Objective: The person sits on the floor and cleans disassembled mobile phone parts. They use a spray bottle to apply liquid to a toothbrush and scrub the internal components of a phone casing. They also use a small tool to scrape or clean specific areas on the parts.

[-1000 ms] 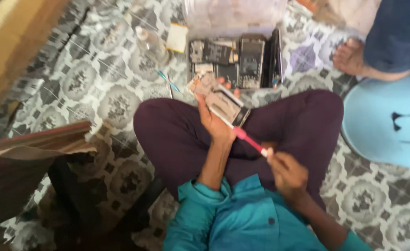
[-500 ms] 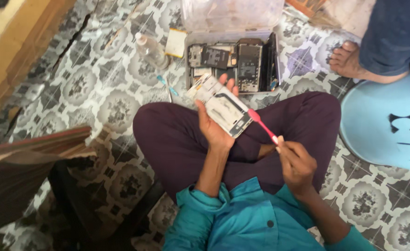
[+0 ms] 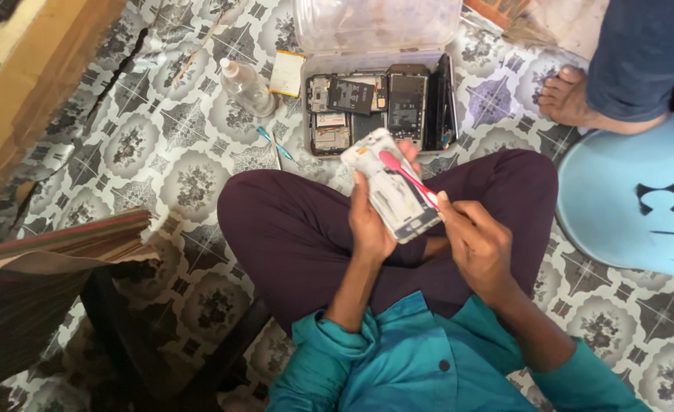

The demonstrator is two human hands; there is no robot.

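- Seated cross-legged on the patterned floor [image 3: 161, 145]; I look down over my lap.
- My left hand [image 3: 371, 221] — grip wrapped around an opened phone body [image 3: 392, 187], pale inner side up, held tilted above my knees.
- My right hand [image 3: 478, 244] — grip pinched on the handle of a pink toothbrush [image 3: 409, 177]; its head lies on the upper part of the phone body, touching it.
- Just beyond my knees on the floor: a clear plastic box [image 3: 379, 99], lid thrown back, holding several dismantled phones and dark boards side by side.
- Left of the box: a small clear bottle [image 3: 245, 88] lying tilted, and a pale flat battery-like piece [image 3: 286, 73] beside it.
- Blue tweezers [image 3: 277, 146] near my left knee.
- Another person's bare foot [image 3: 570, 95] at upper right, next to a light blue stool [image 3: 635, 202].
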